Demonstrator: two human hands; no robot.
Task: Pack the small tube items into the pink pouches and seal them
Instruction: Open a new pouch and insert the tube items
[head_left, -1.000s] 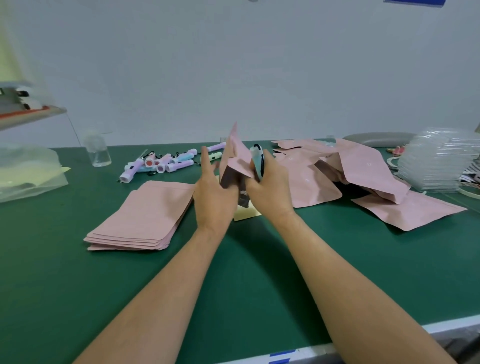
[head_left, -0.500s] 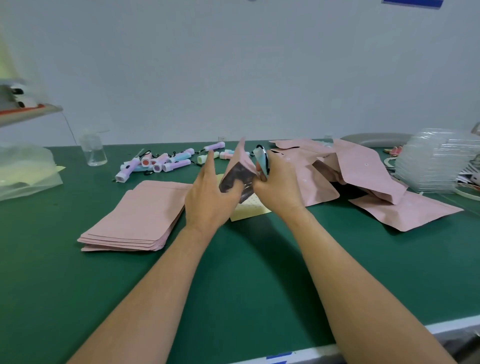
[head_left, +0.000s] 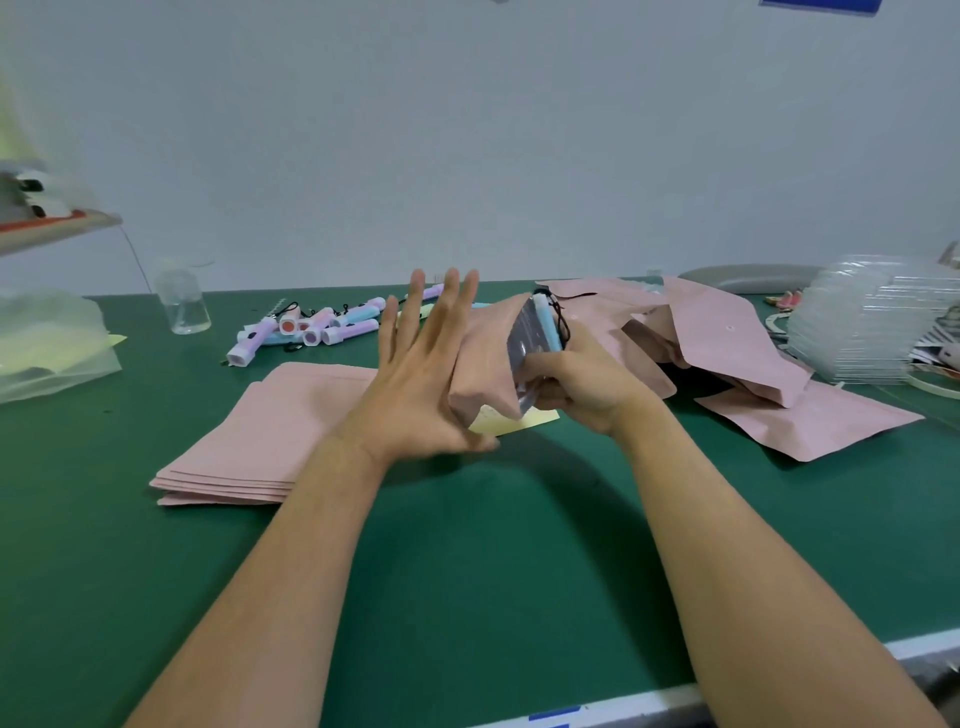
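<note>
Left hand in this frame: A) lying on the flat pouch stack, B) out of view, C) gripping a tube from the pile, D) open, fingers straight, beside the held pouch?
D: the left hand shows straight, spread fingers beside the pink pouch, which the right hand grips with a blue tube at its mouth.

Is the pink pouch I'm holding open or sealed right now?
Open: the pouch gapes at its mouth, showing silvery lining, and a blue tube pokes out.
</note>
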